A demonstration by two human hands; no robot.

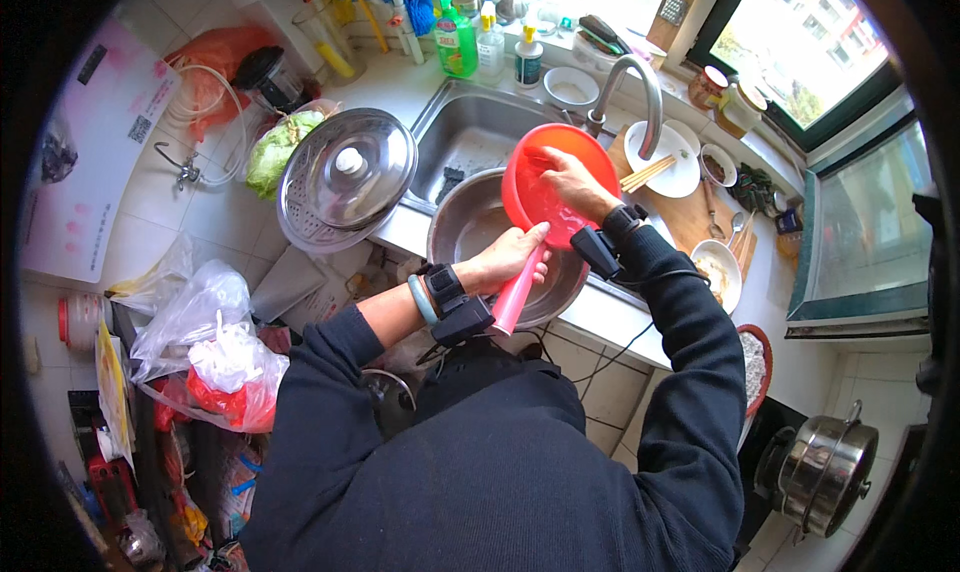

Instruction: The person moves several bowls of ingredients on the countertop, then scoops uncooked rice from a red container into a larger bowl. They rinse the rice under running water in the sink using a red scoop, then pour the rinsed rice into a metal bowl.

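Observation:
My left hand grips the pink handle of a red plastic water dipper, which is tilted over a large metal basin. The fingers of my right hand reach inside the dipper's bowl, near its inner wall; I see nothing held in them. Wet-looking glints show at the bottom of the dipper. The basin rests at the front edge of a stainless steel sink, partly hidden by the dipper and my hands. A curved faucet stands behind the dipper.
Left of the sink are a steel lid on a perforated steamer tray and a cabbage. Right of it, a cutting board bears plates, chopsticks and a bowl. Bottles line the back. A steel pot stands far right.

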